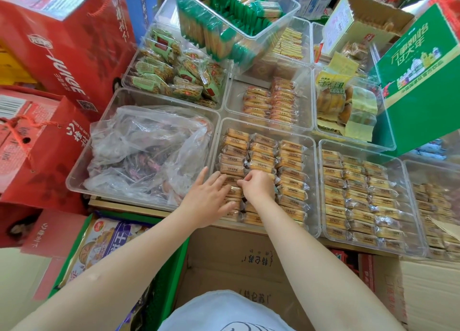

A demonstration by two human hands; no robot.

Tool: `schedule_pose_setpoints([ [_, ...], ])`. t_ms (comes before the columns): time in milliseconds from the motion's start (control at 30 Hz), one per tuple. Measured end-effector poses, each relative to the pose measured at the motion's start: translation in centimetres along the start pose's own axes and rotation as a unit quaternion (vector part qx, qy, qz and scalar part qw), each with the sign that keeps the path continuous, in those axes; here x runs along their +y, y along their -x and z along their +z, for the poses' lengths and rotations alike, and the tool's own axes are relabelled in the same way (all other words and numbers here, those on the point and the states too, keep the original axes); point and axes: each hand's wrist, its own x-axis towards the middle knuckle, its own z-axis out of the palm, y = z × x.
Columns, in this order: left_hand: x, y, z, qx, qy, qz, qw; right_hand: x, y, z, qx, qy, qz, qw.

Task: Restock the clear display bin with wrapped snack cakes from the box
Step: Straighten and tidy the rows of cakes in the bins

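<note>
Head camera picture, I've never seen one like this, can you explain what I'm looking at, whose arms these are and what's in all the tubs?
It is one view, from a camera worn on a person's head, looking down at their own bare arms. No machine is involved. Both hands reach into a clear display bin lined with rows of wrapped snack cakes. The left hand lies flat on the cakes with straight fingers; the right hand has curled fingers that seem to pinch one cake. Neighbouring bins hold other snacks, one a plastic bag. A cardboard box sits below.
</note>
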Motion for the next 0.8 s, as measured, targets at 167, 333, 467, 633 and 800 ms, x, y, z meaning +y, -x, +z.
schedule_pose_setpoints([
  [167,-0.1,-0.4,0.3,-0.014,-0.013,0.005,1.000,1.0,-0.7,-0.3,-0.007,-0.067,0.003,0.998],
  [333,0.1,-0.5,0.6,-0.016,-0.022,0.007,1.000,0.8,-0.4,0.1,0.012,0.003,-0.018,1.000],
  [467,0.1,-0.1,1.2,0.037,-0.008,0.012,0.999,0.8,-0.3,-0.1,-0.020,0.017,-0.040,0.999],
  [633,-0.4,-0.9,0.8,0.065,-0.009,-0.010,0.998,-0.5,-1.3,-2.3,-0.028,0.042,-0.065,0.997],
  [800,-0.8,-2.1,0.8,0.046,0.005,-0.004,0.999,-1.4,-1.6,-1.6,-0.021,0.057,-0.084,0.995],
])
